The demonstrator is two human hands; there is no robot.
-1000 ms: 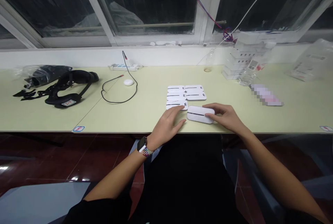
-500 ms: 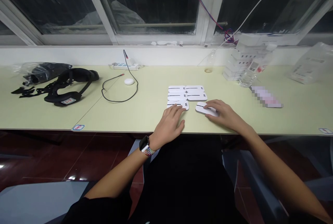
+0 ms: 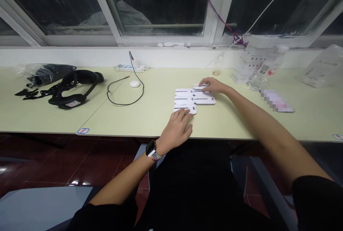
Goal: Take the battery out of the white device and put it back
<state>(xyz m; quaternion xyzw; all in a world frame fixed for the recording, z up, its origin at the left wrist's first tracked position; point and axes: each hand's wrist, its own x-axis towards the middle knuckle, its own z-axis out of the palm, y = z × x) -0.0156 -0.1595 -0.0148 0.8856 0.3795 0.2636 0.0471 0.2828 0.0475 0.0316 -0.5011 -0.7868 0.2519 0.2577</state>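
Where it shows, the held slab (image 3: 198, 87) is white, rounded, black-striped.

On the left of the pale bench (image 3: 152, 120), a black headset (image 3: 63, 101) lies in front of a clear bag (image 3: 44, 72) with dark contents. A black cable (image 3: 125, 104) curves around a small white rounded object (image 3: 135, 84), near a white power strip (image 3: 128, 68). To the right, a transparent bottle (image 3: 257, 79) stands before stacked white boxes (image 3: 245, 68); near it lies a pixelated flat item (image 3: 278, 101). Red and blue wires (image 3: 238, 38) hang against the windows (image 3: 166, 5).
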